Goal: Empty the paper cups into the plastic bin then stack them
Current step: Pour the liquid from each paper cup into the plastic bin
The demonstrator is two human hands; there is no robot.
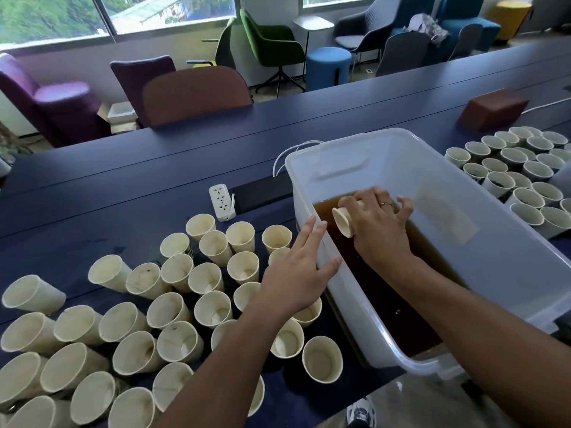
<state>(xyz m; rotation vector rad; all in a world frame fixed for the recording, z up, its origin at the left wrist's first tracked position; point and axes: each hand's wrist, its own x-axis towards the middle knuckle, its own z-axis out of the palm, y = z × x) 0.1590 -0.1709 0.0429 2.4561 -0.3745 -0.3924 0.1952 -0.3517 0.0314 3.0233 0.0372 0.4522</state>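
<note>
Inside brown-filled plastic bin [401,168], right hand [378,225] gripping tipped paper cup [343,218]; left hand [298,267] flat-fingered.

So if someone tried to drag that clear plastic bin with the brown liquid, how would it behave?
The translucent plastic bin probably feels heavy, since brown liquid covers its whole floor. It would likely slosh if pushed quickly. Its thin walls may flex where the left hand rests on the rim.

Soft daylight from the windows [117,13]; sharp centre, wide-angle bending at the edges, faint shadows.
</note>
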